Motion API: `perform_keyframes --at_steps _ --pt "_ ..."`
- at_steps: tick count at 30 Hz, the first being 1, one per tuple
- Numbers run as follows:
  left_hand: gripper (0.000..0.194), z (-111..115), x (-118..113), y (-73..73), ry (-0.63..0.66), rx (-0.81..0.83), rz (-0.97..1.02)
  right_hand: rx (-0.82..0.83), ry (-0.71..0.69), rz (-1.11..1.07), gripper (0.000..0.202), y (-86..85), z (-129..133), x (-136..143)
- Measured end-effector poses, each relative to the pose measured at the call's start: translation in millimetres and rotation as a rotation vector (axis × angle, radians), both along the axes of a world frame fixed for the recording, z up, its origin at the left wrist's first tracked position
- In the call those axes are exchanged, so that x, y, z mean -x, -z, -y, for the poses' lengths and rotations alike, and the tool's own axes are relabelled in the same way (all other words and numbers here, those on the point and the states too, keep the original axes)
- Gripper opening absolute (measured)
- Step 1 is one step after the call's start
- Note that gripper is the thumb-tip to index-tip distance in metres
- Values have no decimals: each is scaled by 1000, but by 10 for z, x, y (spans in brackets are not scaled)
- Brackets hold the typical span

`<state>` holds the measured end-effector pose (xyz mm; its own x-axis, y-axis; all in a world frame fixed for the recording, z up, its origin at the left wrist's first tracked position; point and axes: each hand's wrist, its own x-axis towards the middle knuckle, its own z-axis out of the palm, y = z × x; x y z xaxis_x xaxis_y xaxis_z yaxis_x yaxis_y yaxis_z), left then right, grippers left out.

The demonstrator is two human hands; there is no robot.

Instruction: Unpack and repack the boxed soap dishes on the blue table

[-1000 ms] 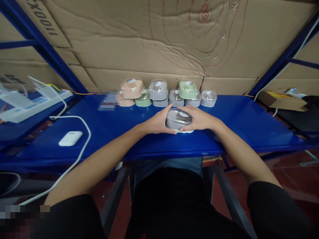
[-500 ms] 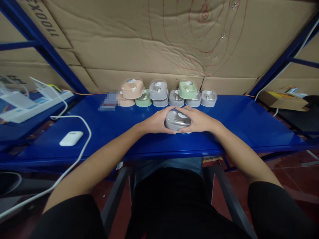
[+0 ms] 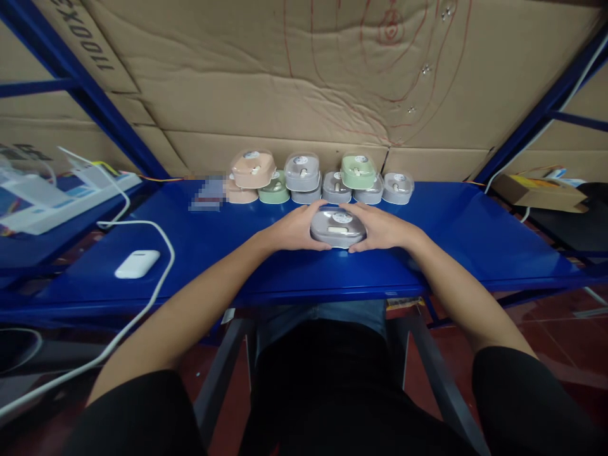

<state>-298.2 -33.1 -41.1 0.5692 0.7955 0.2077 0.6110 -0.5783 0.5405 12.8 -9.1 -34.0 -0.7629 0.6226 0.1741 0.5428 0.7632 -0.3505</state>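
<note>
Left hand (image 3: 299, 227) and right hand (image 3: 380, 227) curve around opposite ends of a grey box (image 3: 338, 229), thumbs toward the near side, both gripping it. The box sits near the middle of the blue table (image 3: 456, 253), toward its front edge; whether its base touches the surface cannot be told. It is rounded at the corners, with a glossy, see-through cover, a pale bar at the front and a whitish oval sticker on top, its print too small to read. The table is smooth and shiny; the cardboard wall (image 3: 228, 76) behind is creased, marked with red curved lines and, at upper left, "1100X" in dark print. Beyond the hands, near that wall, stands a lower row of similar boxes (image 3: 398, 188) in peach, green and grey; a peach box (image 3: 251, 170), a second grey box (image 3: 303, 171) and a green box (image 3: 358, 171) rest on top. At left, a white cable (image 3: 170, 256) bends around a small white case (image 3: 137, 264), near a power strip (image 3: 76, 201). At right lies an open carton (image 3: 541, 195).
</note>
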Motion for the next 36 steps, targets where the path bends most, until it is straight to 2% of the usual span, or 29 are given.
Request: perform_keyframes --at_steps 5,9,12,16,20,23,25,29,36 --pt "143 -105 121 71 -29 -7 127 -51 -66 -156 123 15 -86 -12" --pt "133 -155 146 102 25 -115 306 -163 -62 -294 111 -171 4 -31" --pt "130 -194 116 122 15 -269 417 -265 -3 -351 106 -310 63 -65" --pt "121 -258 101 144 -95 -465 425 -437 216 -450 109 -351 -79 -211" --pt "103 -258 106 128 -143 -510 369 -609 599 -571 109 -239 -471 -526" --pt "90 -212 83 105 -136 -512 347 -599 903 -577 106 -111 -751 -749" --pt "83 -179 63 90 -132 -495 335 -545 1025 -515 103 -29 -875 -823" --pt "75 -135 43 61 -137 -451 306 -490 1108 -358 103 103 -985 -785" --pt "71 -108 36 39 -141 -396 271 -475 1115 -172 110 223 -995 -601"
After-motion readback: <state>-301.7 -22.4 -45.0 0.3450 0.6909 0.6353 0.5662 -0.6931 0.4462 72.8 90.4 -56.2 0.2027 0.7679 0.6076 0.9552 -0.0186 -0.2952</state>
